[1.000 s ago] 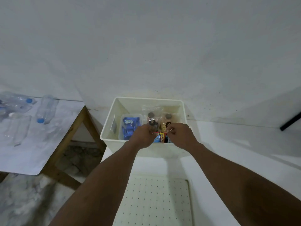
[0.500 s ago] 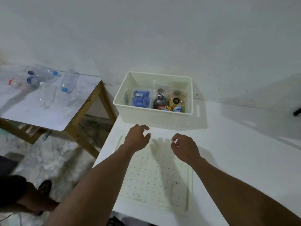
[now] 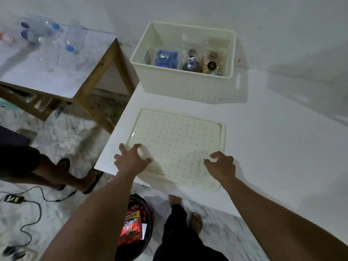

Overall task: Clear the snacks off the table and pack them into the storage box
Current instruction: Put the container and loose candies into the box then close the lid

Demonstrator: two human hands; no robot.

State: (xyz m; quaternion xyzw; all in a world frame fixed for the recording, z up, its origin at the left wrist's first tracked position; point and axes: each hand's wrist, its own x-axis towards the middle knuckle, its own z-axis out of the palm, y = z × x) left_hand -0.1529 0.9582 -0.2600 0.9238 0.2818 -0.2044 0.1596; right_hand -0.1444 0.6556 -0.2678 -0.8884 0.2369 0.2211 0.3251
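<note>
I have my left hand [image 3: 131, 161] and right hand [image 3: 221, 164] spread, loosely curled and holding nothing, over the near edge of the flat cream perforated plastic lid [image 3: 177, 136], long side running between them, with the snack-filled cream plastic storage box [image 3: 184, 85] straight beyond it.

1. My white storage box [image 3: 186, 87] stands upright and open, farthest from me.
2. Inside it sit a blue packet [image 3: 165, 60], a dark packet [image 3: 191, 65] and a tan packet [image 3: 211, 65].
3. Its dotted lid [image 3: 178, 140] lies flat, nearer me.
</note>
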